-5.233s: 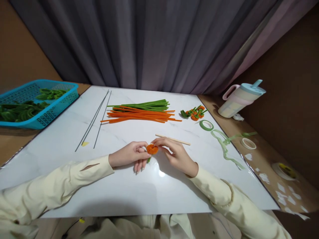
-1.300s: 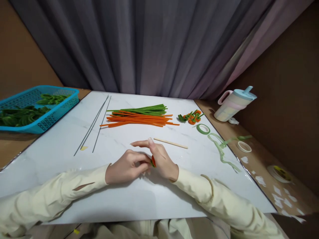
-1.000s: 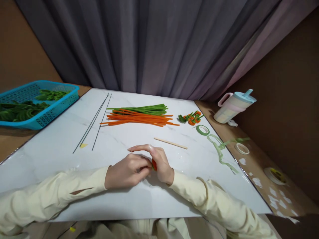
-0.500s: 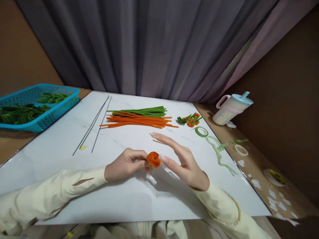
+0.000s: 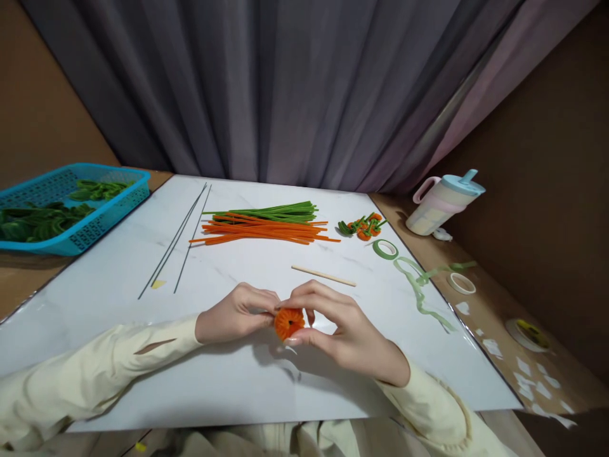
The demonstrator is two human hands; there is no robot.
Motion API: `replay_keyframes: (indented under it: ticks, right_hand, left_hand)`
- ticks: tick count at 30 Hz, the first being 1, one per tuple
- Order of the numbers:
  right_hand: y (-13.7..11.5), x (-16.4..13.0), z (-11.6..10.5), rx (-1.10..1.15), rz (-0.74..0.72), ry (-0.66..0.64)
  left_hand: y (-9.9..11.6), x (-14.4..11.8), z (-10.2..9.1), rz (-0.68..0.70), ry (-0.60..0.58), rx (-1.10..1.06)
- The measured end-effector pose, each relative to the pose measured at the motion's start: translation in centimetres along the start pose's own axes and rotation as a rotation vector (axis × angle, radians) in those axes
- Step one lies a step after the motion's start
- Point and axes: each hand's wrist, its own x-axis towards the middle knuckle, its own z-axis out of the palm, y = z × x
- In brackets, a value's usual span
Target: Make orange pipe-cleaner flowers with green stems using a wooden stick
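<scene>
In the head view, our left hand (image 5: 231, 317) reaches in with thumb and forefinger pinching the left edge of a fuzzy orange rosette (image 5: 287, 325), though we cannot see the tips fully. Our right hand (image 5: 359, 337) pinches the same rosette from the other side, thumb at its lower edge and fingertips along its top. The rosette is held over the near part of the white tabletop (image 5: 228, 393), its dark centre facing us (it looks rather like a tiny pumpkin). Just beyond the hands lies a slanting wooden stick (image 5: 323, 275). Farther back we see orange fuzzy stems (image 5: 261, 231) in front of green fuzzy stems (image 5: 280, 212), and to their right a small heap of orange and green pieces (image 5: 365, 227) near a roll of green tape (image 5: 377, 251). Thin dark wires (image 5: 177, 235) lie on the left, with a blue basket (image 5: 114, 206) past them; a blue-lidded tumbler (image 5: 435, 208) stands at right.
</scene>
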Motion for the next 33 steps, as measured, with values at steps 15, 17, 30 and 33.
replay_keyframes:
  ticks: [15,17,30,33]
  right_hand:
    - [0.7,-0.6,1.3,-0.245,-0.041,0.182]
    - [0.9,-0.6,1.5,-0.209,-0.036,0.188]
    - [3.4,0.1,0.6,0.964,0.656,0.204]
    - [3.4,0.2,1.1,1.068,0.658,0.114]
  left_hand:
    - [1.4,0.0,0.7,0.115,0.244,0.434]
    - [1.8,-0.1,0.9,0.099,0.251,0.484]
    - [3.2,1.2,-0.8,-0.400,0.042,-0.070]
    - [2.5,1.0,0.5,-0.383,0.018,-0.055]
